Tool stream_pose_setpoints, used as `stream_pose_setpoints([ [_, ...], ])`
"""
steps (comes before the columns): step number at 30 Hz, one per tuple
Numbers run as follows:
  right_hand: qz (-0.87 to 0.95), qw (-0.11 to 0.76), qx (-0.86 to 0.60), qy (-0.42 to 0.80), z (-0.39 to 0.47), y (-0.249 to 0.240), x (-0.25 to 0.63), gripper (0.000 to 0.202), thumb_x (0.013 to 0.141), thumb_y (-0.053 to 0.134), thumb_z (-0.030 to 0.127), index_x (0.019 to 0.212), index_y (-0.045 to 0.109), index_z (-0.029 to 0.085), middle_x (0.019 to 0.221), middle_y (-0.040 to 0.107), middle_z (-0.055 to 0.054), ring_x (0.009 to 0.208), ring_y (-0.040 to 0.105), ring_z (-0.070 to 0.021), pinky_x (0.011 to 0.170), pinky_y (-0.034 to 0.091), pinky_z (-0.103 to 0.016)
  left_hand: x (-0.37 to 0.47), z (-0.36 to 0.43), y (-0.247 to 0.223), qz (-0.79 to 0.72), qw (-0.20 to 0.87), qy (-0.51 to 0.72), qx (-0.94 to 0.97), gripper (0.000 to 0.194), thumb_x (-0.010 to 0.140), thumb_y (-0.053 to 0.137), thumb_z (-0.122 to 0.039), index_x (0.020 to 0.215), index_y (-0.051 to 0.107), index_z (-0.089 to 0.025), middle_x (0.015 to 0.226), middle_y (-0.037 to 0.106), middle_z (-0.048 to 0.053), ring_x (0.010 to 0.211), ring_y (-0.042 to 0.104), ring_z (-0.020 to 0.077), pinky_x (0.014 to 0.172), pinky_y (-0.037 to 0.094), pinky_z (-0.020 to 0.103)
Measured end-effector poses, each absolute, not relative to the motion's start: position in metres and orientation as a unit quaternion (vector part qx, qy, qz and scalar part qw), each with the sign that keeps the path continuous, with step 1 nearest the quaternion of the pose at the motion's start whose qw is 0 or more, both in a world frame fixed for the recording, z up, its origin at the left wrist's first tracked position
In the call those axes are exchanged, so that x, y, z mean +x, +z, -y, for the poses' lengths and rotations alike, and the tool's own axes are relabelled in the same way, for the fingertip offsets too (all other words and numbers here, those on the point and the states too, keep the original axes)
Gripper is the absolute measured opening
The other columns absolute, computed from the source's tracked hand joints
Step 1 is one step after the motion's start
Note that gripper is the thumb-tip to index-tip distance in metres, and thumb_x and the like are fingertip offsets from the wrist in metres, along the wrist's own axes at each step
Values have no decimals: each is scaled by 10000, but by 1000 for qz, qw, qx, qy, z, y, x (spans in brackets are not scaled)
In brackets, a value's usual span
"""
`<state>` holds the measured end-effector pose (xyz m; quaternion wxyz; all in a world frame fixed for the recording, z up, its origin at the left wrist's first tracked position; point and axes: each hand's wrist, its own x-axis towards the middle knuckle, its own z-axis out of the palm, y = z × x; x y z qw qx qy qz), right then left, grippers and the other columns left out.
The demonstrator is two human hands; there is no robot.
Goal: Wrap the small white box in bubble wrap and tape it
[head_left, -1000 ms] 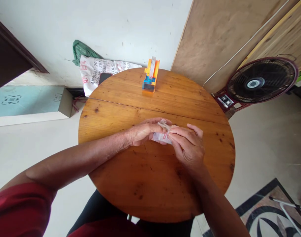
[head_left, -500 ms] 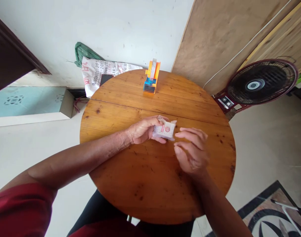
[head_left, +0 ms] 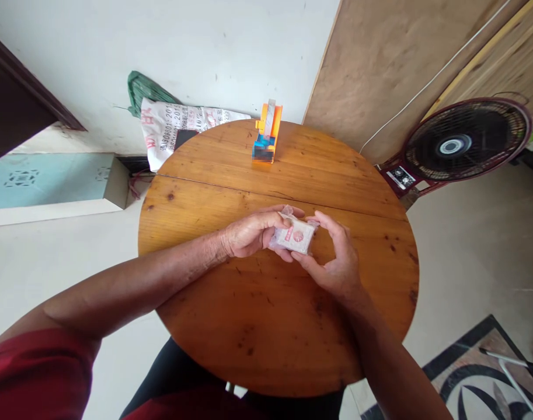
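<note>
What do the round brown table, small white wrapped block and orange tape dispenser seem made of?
Round brown table: apparently varnished wood; knots, plank seam, sheen.
Small white wrapped block: probably thin clear plastic film outside, crinkled at the edges; its core is unclear.
Orange tape dispenser: likely hard plastic, smooth and evenly bright.

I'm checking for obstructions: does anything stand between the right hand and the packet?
Nothing visible does: the right hand has thumb and fingertip at the packet. The left hand holds its other side; the tape dispenser stands apart, farther back.

Left fingers [head_left: 275,220] curled, right fingers [head_left: 331,225] arched
</note>
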<state>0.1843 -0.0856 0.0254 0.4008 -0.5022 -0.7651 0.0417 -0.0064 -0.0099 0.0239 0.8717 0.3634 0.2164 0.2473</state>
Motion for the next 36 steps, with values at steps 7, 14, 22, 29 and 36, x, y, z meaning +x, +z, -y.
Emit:
stream_pose_setpoints([
  [7,741,389,-542,79,80,16,189,585,805,741,369,1337,532,247,1192,698,-109,1089,656,-284,956,523,-480,-16,3,29,-346,696,300,554,437,756,721,-428,1083,629,-154,930,695,57,791,632,184,712,519,304],
  [14,731,317,-584,154,70,5,199,577,807,702,387,1340,547,230,1241,692,-131,1127,655,-314,956,514,-518,-20,-2,22,-381,578,363,624,320,841,672,-367,1095,680,-172,1078,702,64,915,644,185,866,500,316],
  [22,745,284,-588,135,71,12,198,620,808,694,389,1377,507,227,1272,675,-127,1159,629,-319,1013,463,-537,-19,2,19,-268,450,358,772,250,911,637,-323,1122,734,-232,1354,575,110,1313,508,272,1054,455,409],
  [29,756,264,-584,134,71,14,197,563,849,645,409,1363,509,226,1266,675,-117,1160,628,-317,1034,444,-514,-19,0,12,-201,255,317,891,305,976,524,-329,1179,711,-200,1291,638,153,1413,413,315,1112,390,546],
  [36,761,249,-582,143,71,15,197,578,842,639,398,1372,494,219,1310,645,-126,1192,601,-330,1035,435,-528,-21,7,14,-224,250,332,882,374,951,558,-405,1237,690,-204,1586,350,168,1425,398,355,1141,355,570],
])
